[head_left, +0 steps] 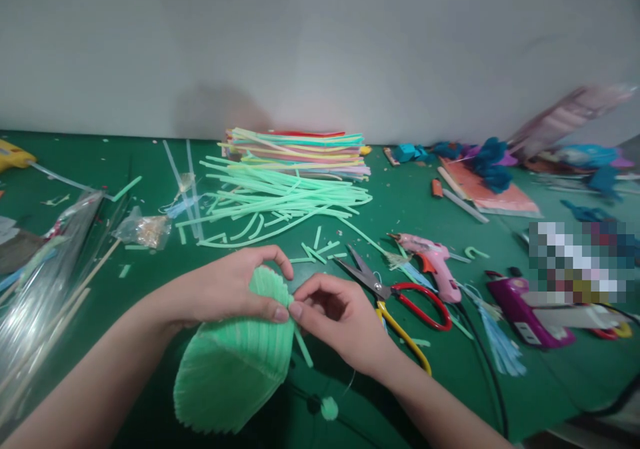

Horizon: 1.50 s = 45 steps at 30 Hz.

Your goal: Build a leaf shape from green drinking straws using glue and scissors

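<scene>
My left hand (235, 289) is closed round the upper part of a light green shape built from rows of pipe cleaners (230, 375), which hangs down below it. At the shape's right edge, the thumb and fingertips of my right hand (335, 319) pinch the end of a green pipe cleaner. A short loose piece of green pipe cleaner (303, 347) sticks down beside those fingers. Below my right hand a small green pompom (329, 408) shows, with a thin thread near it. Scissors (385, 292) with one red and one yellow handle lie partly open just right of that hand.
Green pipe cleaners (285, 195) are heaped behind my hands, with coloured bundles (300, 149) at the wall. To the right are a pink glue gun (435, 262) with a cable and a purple tape dispenser (530, 315). Clear wrappers (55, 289) and sticks (60, 329) lie left.
</scene>
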### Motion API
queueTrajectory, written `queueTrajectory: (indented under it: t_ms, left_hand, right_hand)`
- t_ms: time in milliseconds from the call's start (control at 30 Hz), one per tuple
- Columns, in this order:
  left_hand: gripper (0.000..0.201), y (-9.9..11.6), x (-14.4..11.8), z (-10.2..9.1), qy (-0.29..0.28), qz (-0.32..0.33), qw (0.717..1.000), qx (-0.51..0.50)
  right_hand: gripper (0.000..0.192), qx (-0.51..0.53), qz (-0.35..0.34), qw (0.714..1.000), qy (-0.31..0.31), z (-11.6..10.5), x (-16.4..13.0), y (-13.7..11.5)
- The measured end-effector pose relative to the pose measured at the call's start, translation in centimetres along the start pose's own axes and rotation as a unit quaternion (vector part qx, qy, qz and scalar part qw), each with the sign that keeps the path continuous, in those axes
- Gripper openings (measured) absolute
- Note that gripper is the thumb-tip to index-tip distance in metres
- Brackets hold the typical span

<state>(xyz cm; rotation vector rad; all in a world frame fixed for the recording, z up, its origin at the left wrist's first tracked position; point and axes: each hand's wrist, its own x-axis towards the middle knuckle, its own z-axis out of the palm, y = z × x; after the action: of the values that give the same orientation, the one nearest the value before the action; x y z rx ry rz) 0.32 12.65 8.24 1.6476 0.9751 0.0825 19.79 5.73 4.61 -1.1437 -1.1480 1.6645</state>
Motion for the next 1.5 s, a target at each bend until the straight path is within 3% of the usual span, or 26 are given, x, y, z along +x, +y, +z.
queueTrajectory:
  t_ms: [367, 633, 833, 1067, 1267, 1500]
  left_hand:
    - [0.040, 0.1, 0.0, 0.3, -0.003, -0.018, 1.000, -0.011]
    - [0.020, 0.0, 0.1, -0.6, 0.042, -0.005, 0.999, 0.006]
    - [0.019, 0.1, 0.2, -0.4, 0.073, 0.007, 0.997, 0.001]
    - [0.026, 0.3, 0.2, -0.3, 0.027, 0.002, 1.000, 0.009]
    - [0.026, 0.1, 0.4, -0.2, 0.052, -0.013, 0.998, 0.012]
    - [0.026, 0.6, 0.0, -0.4, 0.005, 0.006, 1.000, 0.029]
  right_hand:
    - [0.026, 0.030, 0.043, 0.998, -0.040, -0.6, 0.6, -0.2]
    - [0.031, 0.034, 0.083, 0.996, -0.008, -0.7, 0.8, 0.3]
    - [0.035, 0.027, 0.120, 0.990, -0.066, -1.0, 0.6, 0.4]
    - [0.036, 0.067, 0.135, 0.985, -0.084, -0.9, 0.6, 0.4]
    - [0.036, 0.075, 0.154, 0.981, -0.091, -1.0, 0.6, 0.4]
    - [0.041, 0.139, 0.188, 0.964, -0.126, -0.8, 0.7, 0.3]
